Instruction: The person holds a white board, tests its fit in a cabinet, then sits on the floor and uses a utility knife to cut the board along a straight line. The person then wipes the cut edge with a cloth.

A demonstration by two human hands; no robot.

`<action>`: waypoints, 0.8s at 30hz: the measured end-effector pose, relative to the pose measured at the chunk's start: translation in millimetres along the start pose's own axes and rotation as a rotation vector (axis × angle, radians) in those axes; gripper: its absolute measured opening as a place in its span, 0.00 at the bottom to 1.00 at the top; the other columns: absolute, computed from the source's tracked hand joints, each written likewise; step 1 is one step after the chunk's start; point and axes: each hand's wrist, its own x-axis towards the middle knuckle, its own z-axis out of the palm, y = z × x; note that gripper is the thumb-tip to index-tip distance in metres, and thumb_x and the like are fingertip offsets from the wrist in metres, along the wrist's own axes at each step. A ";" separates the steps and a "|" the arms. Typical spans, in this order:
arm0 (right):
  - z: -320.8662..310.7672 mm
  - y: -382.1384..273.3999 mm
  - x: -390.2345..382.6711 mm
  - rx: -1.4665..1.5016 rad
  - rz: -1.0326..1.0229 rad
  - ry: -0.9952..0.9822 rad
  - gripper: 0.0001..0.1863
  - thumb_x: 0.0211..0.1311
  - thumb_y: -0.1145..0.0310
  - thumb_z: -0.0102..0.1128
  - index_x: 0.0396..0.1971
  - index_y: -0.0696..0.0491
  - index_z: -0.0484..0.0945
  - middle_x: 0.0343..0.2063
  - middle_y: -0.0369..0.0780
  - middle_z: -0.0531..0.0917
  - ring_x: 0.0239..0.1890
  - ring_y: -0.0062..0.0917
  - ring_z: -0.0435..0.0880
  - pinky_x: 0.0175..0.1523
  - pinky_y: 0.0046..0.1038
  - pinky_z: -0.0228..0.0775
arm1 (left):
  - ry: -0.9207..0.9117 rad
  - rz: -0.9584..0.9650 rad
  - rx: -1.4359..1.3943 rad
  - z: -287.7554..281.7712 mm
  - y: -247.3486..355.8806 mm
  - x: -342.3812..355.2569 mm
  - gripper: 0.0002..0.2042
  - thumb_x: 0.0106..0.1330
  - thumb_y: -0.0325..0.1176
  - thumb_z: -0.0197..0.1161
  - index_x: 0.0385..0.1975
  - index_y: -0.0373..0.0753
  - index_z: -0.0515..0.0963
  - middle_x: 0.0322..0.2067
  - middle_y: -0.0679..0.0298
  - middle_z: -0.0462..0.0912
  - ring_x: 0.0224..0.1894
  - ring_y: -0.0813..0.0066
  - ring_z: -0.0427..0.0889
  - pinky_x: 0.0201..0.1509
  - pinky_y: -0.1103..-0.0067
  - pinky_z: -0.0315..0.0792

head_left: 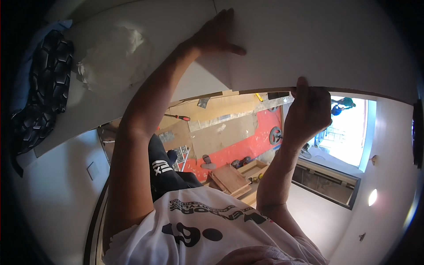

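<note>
My left hand [218, 37] lies against a large white panel [327, 48], its fingers stretched out and its thumb spread. It rests close to a seam where another white board [181, 26] adjoins the panel. Lower and to the right, my right hand [309, 108] grips the panel's brown lower edge, with the thumb on the white face and the other fingers curled under. The parts of those fingers behind the edge are hidden.
At far left are a crumpled translucent sheet [115, 57] and a black, honeycomb-patterned padded item [48, 75]. Far below lie a red-and-black screwdriver [179, 117], brown sheeting [221, 134], red floor covering [243, 150] and a wooden box [229, 179]. A bright window [349, 137] stands right.
</note>
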 end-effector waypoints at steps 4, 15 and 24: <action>-1.8 3.3 0.5 -0.022 -0.002 -0.021 0.05 0.58 0.77 0.68 0.29 0.60 0.80 0.23 0.37 0.83 0.25 0.15 0.81 0.30 0.18 0.73 | -0.046 0.019 -0.109 -3.0 0.2 1.9 0.64 0.39 0.62 0.75 0.68 0.24 0.47 0.67 0.38 0.53 0.72 0.48 0.51 0.74 0.68 0.50; -2.2 -4.2 3.5 -0.226 -0.074 -0.038 0.05 0.58 0.76 0.67 0.29 0.60 0.80 0.22 0.38 0.84 0.24 0.16 0.83 0.30 0.18 0.77 | -0.140 -0.063 0.121 -5.8 18.7 -16.0 0.68 0.33 0.56 0.80 0.69 0.24 0.42 0.68 0.36 0.51 0.73 0.47 0.49 0.74 0.62 0.50; 1.3 6.4 -2.6 -0.099 -0.108 -0.018 0.05 0.59 0.78 0.67 0.28 0.61 0.78 0.22 0.37 0.83 0.25 0.16 0.82 0.28 0.19 0.78 | -0.156 -0.053 0.304 -2.8 25.9 -22.6 0.67 0.36 0.57 0.78 0.68 0.23 0.41 0.67 0.34 0.51 0.72 0.48 0.51 0.71 0.56 0.52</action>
